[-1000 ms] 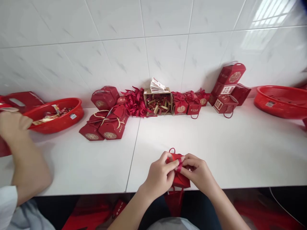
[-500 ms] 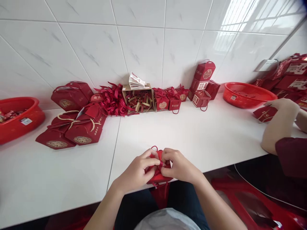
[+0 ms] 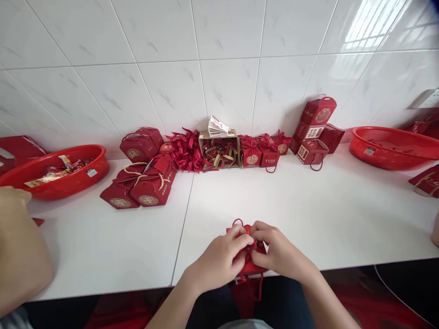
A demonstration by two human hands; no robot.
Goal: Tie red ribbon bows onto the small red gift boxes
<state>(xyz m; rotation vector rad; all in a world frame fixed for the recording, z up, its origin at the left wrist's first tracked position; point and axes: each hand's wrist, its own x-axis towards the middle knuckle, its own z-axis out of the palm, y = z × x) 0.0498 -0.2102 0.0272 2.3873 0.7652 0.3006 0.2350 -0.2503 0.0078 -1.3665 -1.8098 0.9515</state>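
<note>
At the table's front edge lies a small red gift box (image 3: 255,269), with a thin cord loop (image 3: 238,221) standing up at its back. My left hand (image 3: 222,260) bends over it from the left, fingertips pinched on a dark red ribbon (image 3: 249,250) at its top. From the right, my right hand (image 3: 279,250) is closed on the same ribbon, its fingertips meeting those of the left. The fingers cover most of the ribbon, so its knot or bow cannot be made out. Red cord ends (image 3: 259,288) hang over the table edge.
Along the wall stand dark red gift boxes (image 3: 149,201), a heap of red ribbon bows (image 3: 187,151), a carton (image 3: 239,155) of ties topped by cards (image 3: 217,127), and stacked boxes (image 3: 317,112). Red baskets (image 3: 82,176) flank them. Another person's arm (image 3: 24,256) reaches in at left.
My view has swung left, so things sit further right. Both hands stay on the ribbon with fingers drawn closer together. Another person's arm has come in at the left.
</note>
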